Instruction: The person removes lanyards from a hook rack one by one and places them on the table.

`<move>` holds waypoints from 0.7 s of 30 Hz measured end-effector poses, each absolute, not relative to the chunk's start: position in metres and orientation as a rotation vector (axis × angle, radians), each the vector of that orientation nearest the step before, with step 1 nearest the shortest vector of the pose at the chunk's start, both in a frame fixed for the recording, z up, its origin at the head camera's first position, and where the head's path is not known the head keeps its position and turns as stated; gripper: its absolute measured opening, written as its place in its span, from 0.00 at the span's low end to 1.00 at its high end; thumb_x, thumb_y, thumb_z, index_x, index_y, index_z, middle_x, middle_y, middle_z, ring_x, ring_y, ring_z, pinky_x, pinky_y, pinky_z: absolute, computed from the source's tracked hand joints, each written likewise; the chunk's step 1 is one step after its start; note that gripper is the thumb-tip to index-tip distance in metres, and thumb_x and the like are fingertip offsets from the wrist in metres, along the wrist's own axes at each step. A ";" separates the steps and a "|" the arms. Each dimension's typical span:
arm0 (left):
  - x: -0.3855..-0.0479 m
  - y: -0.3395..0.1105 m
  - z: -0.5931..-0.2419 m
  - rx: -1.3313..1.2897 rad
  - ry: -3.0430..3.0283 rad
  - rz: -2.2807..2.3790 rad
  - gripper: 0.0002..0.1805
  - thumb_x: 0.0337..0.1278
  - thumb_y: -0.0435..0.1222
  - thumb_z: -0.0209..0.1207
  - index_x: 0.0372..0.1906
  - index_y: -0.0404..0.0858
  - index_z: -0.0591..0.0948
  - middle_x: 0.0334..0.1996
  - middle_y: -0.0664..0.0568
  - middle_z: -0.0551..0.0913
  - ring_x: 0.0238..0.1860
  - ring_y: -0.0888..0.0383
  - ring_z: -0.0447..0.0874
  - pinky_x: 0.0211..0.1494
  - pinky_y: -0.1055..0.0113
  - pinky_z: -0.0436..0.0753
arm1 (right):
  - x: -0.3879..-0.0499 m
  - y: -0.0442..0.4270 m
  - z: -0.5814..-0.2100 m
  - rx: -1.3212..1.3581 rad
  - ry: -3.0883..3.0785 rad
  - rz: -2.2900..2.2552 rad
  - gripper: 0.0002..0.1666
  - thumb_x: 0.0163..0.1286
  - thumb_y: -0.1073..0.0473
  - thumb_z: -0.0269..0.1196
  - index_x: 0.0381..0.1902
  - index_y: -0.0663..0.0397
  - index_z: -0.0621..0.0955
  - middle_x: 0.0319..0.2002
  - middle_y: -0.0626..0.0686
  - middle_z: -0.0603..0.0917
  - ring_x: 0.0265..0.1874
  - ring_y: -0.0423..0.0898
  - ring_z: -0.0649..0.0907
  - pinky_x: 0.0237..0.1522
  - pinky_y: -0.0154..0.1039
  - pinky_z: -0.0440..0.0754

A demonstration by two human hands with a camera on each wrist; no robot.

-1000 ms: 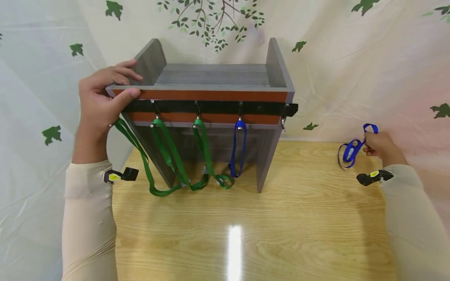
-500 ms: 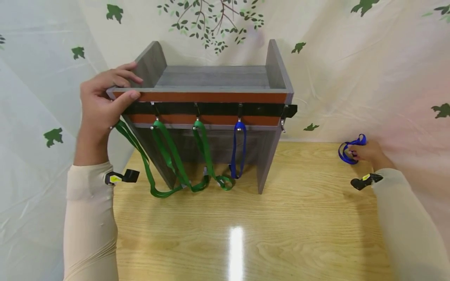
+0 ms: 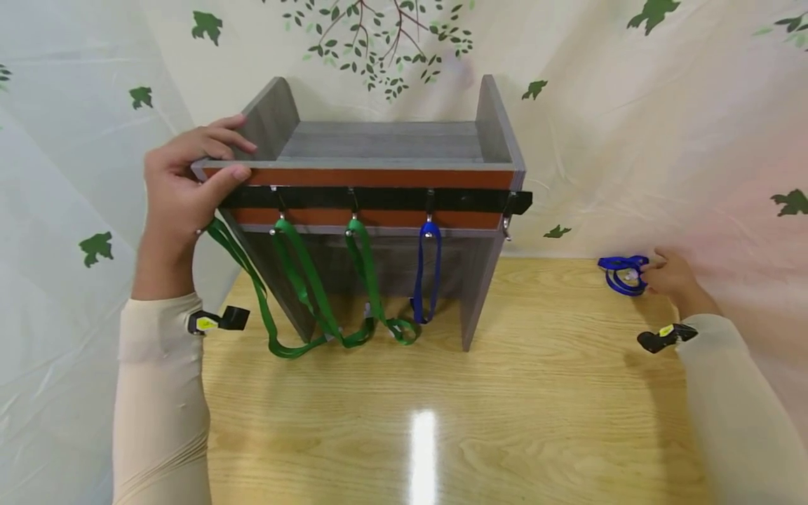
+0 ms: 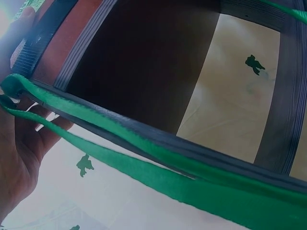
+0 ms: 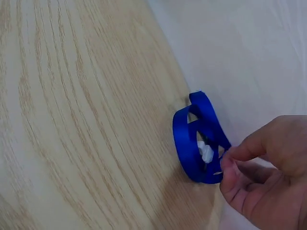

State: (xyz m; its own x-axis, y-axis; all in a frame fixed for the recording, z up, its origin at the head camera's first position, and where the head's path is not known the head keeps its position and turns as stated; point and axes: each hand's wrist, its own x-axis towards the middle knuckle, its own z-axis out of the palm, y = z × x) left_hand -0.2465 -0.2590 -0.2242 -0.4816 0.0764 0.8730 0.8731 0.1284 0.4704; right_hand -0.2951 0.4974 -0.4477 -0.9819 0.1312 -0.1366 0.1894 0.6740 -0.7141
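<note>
My left hand (image 3: 179, 182) grips the front left corner of a grey wooden shelf (image 3: 385, 144), thumb on the front edge and fingers over the side panel. Green lanyards (image 3: 303, 273) hang from hooks on its black rail (image 3: 391, 199), and one runs down beside my left wrist. A blue lanyard (image 3: 429, 270) hangs farther right along the rail. At the table's back right, my right hand (image 3: 675, 277) pinches the edge of a loosely coiled blue lanyard (image 5: 184, 143) between thumb and fingertip. A whitish piece shows inside that coil.
The shelf stands on a light wood-grain table (image 3: 543, 407), against a pale leaf-printed cloth (image 3: 606, 140). A bare metal hook (image 3: 507, 226) sits at the rail's right end. The cloth rises along the table's back and right edges.
My right hand has lowered the blue lanyard to the table's back right and shifted its hold to the coil's right edge. My left hand stays on the shelf corner.
</note>
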 end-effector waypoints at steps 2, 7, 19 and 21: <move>-0.246 -0.259 -0.224 -0.930 -1.696 -1.430 0.33 0.50 0.45 0.81 0.28 0.15 0.81 0.37 0.56 0.93 0.62 0.51 0.88 0.76 0.59 0.80 | -0.293 0.496 -0.446 0.313 2.824 -1.227 0.43 0.72 0.68 0.54 0.77 0.84 0.52 0.31 0.50 0.86 0.24 0.31 0.81 0.28 0.36 0.88; -0.247 -0.258 -0.224 -0.930 -1.685 -1.441 0.33 0.50 0.45 0.81 0.28 0.15 0.81 0.37 0.55 0.93 0.61 0.51 0.88 0.75 0.59 0.80 | -0.289 0.485 -0.436 0.383 2.908 -1.183 0.36 0.78 0.57 0.51 0.74 0.78 0.64 0.43 0.67 0.88 0.23 0.31 0.83 0.26 0.40 0.88; -0.246 -0.258 -0.225 -0.912 -1.690 -1.438 0.33 0.51 0.44 0.80 0.28 0.15 0.80 0.37 0.56 0.93 0.61 0.51 0.88 0.74 0.60 0.81 | -0.277 0.426 -0.389 0.345 3.002 -1.289 0.35 0.83 0.48 0.45 0.78 0.62 0.67 0.26 0.17 0.77 0.24 0.27 0.83 0.25 0.35 0.83; -0.247 -0.258 -0.224 -0.915 -1.692 -1.435 0.33 0.51 0.44 0.80 0.28 0.15 0.81 0.37 0.56 0.93 0.61 0.50 0.88 0.74 0.60 0.80 | -0.272 0.415 -0.381 0.326 3.007 -1.318 0.34 0.84 0.47 0.46 0.77 0.62 0.68 0.25 0.17 0.78 0.24 0.28 0.83 0.25 0.34 0.82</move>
